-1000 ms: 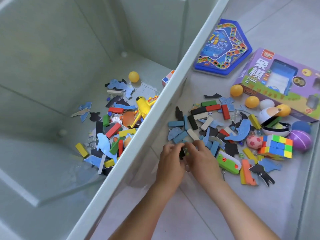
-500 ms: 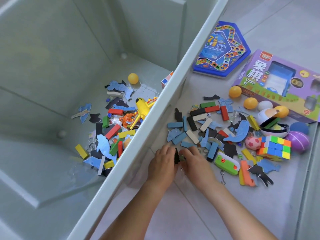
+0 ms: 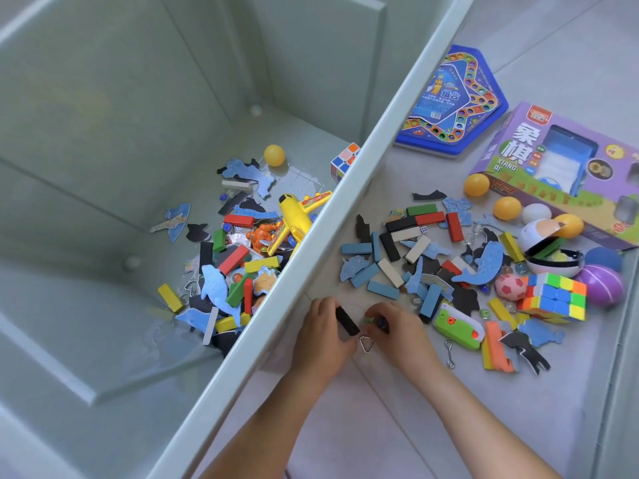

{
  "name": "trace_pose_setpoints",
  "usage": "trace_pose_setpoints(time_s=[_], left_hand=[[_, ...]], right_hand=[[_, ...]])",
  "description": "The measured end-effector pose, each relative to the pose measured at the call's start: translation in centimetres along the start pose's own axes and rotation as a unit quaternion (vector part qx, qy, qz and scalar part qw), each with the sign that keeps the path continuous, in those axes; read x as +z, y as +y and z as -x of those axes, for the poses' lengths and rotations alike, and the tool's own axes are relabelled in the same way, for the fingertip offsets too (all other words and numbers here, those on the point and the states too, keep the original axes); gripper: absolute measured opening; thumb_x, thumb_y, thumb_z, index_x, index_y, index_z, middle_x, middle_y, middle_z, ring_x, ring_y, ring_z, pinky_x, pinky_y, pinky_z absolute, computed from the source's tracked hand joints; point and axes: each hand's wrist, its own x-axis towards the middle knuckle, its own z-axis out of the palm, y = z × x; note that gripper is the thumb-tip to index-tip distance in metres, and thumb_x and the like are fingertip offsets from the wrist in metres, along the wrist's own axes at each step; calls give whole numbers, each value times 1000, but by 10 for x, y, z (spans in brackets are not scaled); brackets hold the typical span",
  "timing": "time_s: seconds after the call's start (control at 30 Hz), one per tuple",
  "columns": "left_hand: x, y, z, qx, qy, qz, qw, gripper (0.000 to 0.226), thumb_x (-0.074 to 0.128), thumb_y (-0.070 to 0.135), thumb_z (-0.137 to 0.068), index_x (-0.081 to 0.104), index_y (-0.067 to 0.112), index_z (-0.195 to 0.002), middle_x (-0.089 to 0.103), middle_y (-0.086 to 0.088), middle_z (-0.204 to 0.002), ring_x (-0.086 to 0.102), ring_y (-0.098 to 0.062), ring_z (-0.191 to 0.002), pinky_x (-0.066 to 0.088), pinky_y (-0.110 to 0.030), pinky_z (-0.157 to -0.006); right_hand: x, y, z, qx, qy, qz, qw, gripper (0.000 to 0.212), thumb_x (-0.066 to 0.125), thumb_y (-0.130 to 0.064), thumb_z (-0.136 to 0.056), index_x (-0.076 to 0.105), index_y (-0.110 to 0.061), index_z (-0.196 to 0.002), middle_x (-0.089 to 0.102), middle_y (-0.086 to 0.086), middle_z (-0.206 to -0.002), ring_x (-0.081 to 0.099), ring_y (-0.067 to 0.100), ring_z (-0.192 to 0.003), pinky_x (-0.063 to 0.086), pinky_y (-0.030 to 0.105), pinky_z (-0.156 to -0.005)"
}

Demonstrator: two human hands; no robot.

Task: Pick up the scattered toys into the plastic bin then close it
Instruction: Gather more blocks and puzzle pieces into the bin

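The plastic bin [image 3: 349, 216] stands left of the scattered toys [image 3: 432, 267].

Tiled floor [image 3: 570, 50]: scattered toys [image 3: 390, 271], plastic bin [image 3: 345, 205]

Left grip [image 3: 321, 335] curled round a black block [image 3: 346, 321], right grip [image 3: 397, 331] close beside, fingers bent

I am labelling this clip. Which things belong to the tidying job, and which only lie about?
In the job: plastic bin, black block gripped by the left hand, rainbow cube, purple game box, blue star board.
Already binned, left alone: yellow plane, small cube.
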Motion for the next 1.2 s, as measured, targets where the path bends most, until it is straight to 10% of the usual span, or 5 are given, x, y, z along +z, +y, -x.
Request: trace_pose_setpoints(time_s=[0.2, 0.43, 0.73, 1.07, 1.2], left_hand=[[-34, 58, 62, 43, 46, 142, 988, 56, 74, 30, -68, 41, 33, -113, 43, 14, -106, 46, 4, -93, 38, -4, -73], [-179, 127, 122, 216, 277, 224, 909, 56, 70, 25, -53, 54, 27, -107, 57, 5, -105, 59, -20, -83, 47, -28, -58], [-222, 57, 112, 5, 270, 69, 961, 66, 76, 44, -60, 31, 58, -107, 46, 32, -112, 51, 12, -96, 46, -19, -68], [-155, 111, 124, 261, 223, 144, 928, 22, 61, 26, -79, 56, 30, -100, 53, 17, -92, 55, -1, -70, 46, -14, -59], [-64, 74, 85, 59, 15, 144, 988, 21, 55, 38, -79, 55, 35, -100, 49, 25, -91, 49, 5, -76, 36, -7, -69]], right_hand=[[-51, -41, 26, 43, 98, -191, 976, 12, 71, -23, -80, 64, -27, -88, 62, -6, -77, 58, 15, -68, 47, 21, -59], [-141, -180, 60, -126, 74, -435, 889, 14, 72, -23, -65, 69, -19, -78, 58, -2, -59, 43, 8, -41, 39, 14, -43], [-109, -245, 47, -386, 52, 43, 920, 28, 61, -31, -75, 65, -21, -101, 59, -3, -94, 49, 7, -66, 49, 27, -70], [-124, -61, 28, -6, 148, -105, 983, 15, 74, -22, -78, 63, -31, -72, 65, 1, -69, 56, 17, -60, 44, 20, -53], [-77, 10, 44, 84, 67, 13, 994, 8, 73, -17, -78, 67, -22, -77, 63, -7, -72, 56, 11, -68, 33, 8, -57]])
